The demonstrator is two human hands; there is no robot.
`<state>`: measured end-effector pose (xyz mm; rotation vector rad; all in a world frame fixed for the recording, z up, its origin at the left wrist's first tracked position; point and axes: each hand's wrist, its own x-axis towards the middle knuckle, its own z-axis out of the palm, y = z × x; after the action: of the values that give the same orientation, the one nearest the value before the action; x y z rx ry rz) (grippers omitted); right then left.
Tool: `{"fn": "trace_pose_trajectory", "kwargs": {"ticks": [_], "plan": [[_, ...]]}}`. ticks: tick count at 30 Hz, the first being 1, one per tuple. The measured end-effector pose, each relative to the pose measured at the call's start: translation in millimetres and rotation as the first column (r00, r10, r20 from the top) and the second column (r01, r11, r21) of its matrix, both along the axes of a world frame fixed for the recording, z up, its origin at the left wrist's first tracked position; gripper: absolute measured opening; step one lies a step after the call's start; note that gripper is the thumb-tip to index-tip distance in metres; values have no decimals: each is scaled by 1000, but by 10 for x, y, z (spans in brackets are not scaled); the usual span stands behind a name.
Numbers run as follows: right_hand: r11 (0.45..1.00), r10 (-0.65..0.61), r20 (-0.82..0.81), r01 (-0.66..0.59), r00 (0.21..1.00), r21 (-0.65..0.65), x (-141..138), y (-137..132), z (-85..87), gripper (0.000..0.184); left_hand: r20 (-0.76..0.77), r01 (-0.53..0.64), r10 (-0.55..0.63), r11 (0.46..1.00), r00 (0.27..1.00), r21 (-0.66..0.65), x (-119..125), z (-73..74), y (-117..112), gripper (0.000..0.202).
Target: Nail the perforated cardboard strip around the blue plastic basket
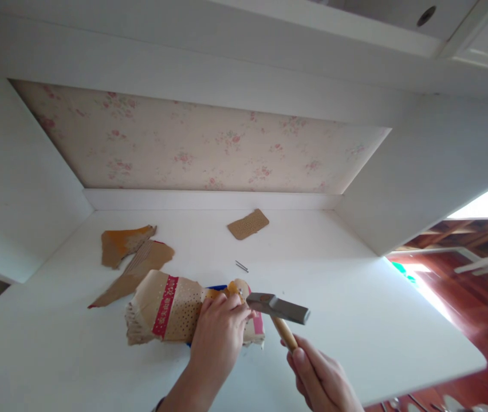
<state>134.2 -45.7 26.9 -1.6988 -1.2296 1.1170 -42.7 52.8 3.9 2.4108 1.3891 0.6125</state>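
Note:
My right hand [319,372] is wrapped round the wooden handle of a hammer [279,308]. The hammer's grey metal head is just right of my left hand [221,326], over the right end of a brown paper-and-cardboard bundle [184,306]. Small holes dot the bundle, which has pink printed bands and ragged ends. My left hand rests on it, fingers bent and drawn together; what the fingertips pinch, if anything, is hidden. Orange and blue bits show beside those fingers. Two thin nails [241,266] lie on the white tabletop [334,274] beyond the bundle.
Torn cardboard pieces [141,263] lie at the left, and a small hole-dotted cardboard piece [248,224] is near the back. White side panels [433,171] and an overhead shelf [209,51] frame the table. A floral-patterned wall [209,143] stands behind.

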Motion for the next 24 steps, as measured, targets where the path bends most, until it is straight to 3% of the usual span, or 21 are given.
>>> {"fn": "trace_pose_trajectory", "kwargs": {"ticks": [9, 14, 24], "plan": [[999, -44, -9, 44, 999, -8, -6, 23, 79, 61, 13, 7, -7, 1000, 1000, 7, -7, 37, -6, 18], [999, 14, 58, -16, 998, 35, -10, 23, 118, 55, -10, 9, -9, 1000, 1000, 8, -3, 21, 0, 18], [999, 1, 21, 0, 1000, -42, -7, 12, 33, 62, 0, 12, -12, 1000, 1000, 10, 5, 29, 6, 18]]}}
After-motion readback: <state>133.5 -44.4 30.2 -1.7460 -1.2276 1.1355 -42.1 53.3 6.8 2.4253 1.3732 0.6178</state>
